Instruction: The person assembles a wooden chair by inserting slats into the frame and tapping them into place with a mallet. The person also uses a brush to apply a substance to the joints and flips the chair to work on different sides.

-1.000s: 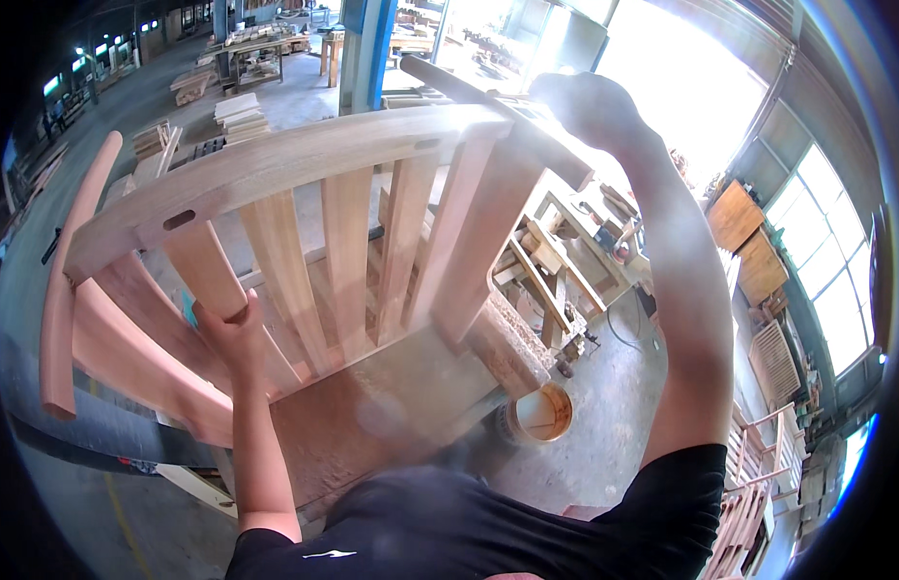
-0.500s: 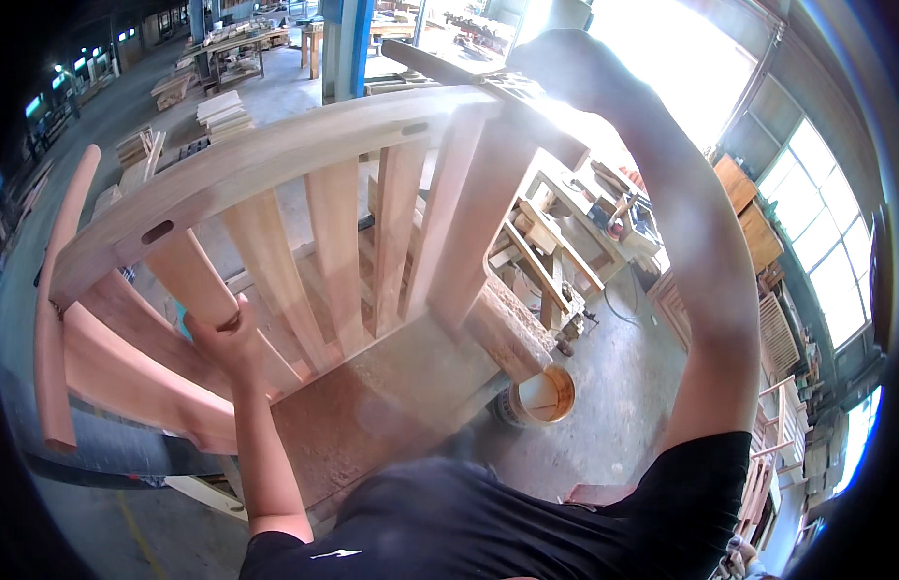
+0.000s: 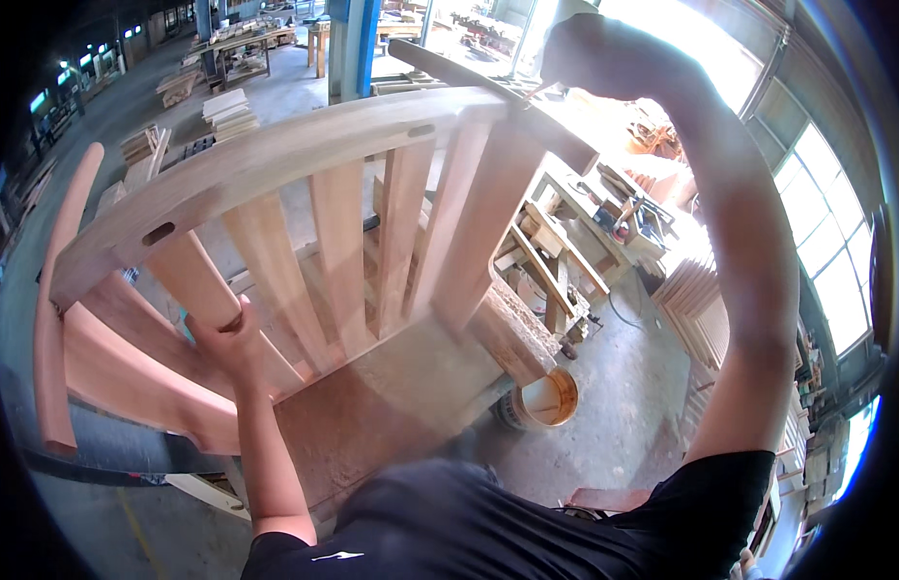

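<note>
A pale wooden furniture frame with slats stands before me, its curved top rail [image 3: 285,150] pierced by two oblong slots. Around one slat [image 3: 203,280] at the left my left hand [image 3: 232,338] is closed. Up at the far right corner, beside a short wooden crosspiece [image 3: 556,135], hovers my right hand [image 3: 604,58]. Its fingers look bent together against the glare; a thin piece sticks out below them, but its kind is too washed out to tell. A curved, rounded wooden bar [image 3: 55,329] joins the rail's left end.
A bucket [image 3: 541,398] sits on the floor to the right of the frame, below a rough wooden beam [image 3: 512,333]. Further right are a cluttered workbench [image 3: 614,213] and stacked slatted panels [image 3: 696,300]. A blue post [image 3: 355,48] rises behind the frame.
My right hand has moved right and slightly up, away from the frame's corner, its forearm swinging right. My left hand keeps its hold on the slat.
</note>
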